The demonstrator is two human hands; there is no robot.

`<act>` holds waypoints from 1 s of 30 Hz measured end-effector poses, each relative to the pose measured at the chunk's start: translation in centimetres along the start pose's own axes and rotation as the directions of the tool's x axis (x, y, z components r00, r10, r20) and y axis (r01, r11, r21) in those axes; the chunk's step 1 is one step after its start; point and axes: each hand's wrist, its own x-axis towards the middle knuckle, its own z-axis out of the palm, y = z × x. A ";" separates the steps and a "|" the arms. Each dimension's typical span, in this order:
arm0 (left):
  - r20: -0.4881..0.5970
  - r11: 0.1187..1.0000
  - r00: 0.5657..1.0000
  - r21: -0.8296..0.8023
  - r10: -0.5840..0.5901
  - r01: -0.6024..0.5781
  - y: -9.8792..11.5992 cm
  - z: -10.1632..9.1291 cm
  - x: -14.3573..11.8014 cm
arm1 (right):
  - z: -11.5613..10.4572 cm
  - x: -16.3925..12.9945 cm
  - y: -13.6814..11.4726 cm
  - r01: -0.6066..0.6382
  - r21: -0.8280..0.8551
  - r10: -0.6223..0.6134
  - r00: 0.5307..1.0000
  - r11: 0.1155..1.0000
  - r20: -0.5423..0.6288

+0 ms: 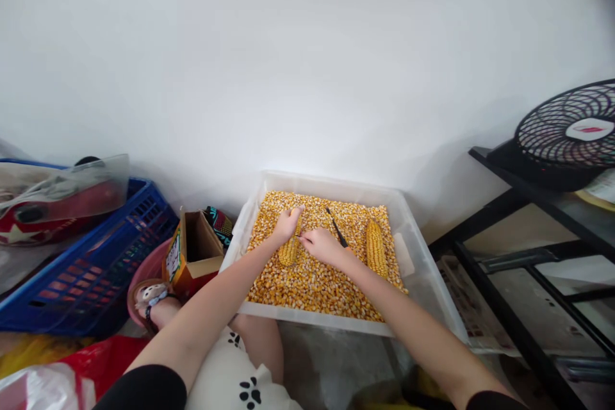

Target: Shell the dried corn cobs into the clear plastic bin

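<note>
A clear plastic bin [423, 269] sits on the floor against the wall, filled with loose yellow corn kernels [307, 282]. My left hand [287, 224] grips a corn cob [289, 250] lying on the kernels. Beside it, my right hand [321, 246] presses against the same cob and holds a thin dark tool [336, 228] that sticks up and back. A second whole corn cob [375, 247] lies on the kernels to the right of my right hand.
An open cardboard box [195, 253], a pink basin [148, 269] and a blue crate [96, 262] stand to the left. A black shelf frame [528, 256] with a fan [571, 131] stands on the right. My sandalled foot [151, 301] and knee are near the bin.
</note>
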 end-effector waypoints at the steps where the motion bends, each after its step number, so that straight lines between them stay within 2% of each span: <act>1: 0.024 0.999 0.999 0.024 0.030 -0.031 0.1 0.0 0.0 | -0.2 0.0 0.1 0.006 -0.003 -0.006 1.000 1.000 0.012; 6: 0.069 0.979 0.986 0.126 0.154 -0.162 0.5 -0.2 0.2 | -0.7 -0.3 0.1 -0.005 -0.029 0.006 0.998 1.000 0.057; 16: 0.116 0.925 0.960 0.262 0.254 -0.276 1.7 -0.7 -0.5 | -1.5 -0.8 -0.7 0.022 -0.153 -0.008 0.996 0.988 0.092; 20: 0.071 0.953 0.973 0.200 0.219 -0.229 1.7 -0.9 -0.1 | -1.4 -0.8 -1.7 -0.032 -0.158 0.037 0.999 0.987 0.033; 25: 0.003 0.994 0.996 0.057 0.091 -0.091 0.8 -0.8 0.4 | -0.5 -0.6 -2.4 -0.109 -0.183 0.111 0.994 0.977 -0.002; 28: -0.005 0.998 1.000 0.062 0.025 -0.024 0.6 -0.6 0.2 | -0.1 -0.4 -1.8 -0.117 -0.064 0.116 0.993 0.991 -0.013; 30: 0.005 0.997 1.000 0.079 0.014 -0.015 0.5 -0.5 0.0 | 0.0 -0.3 -1.3 -0.136 0.064 0.134 0.991 0.989 0.027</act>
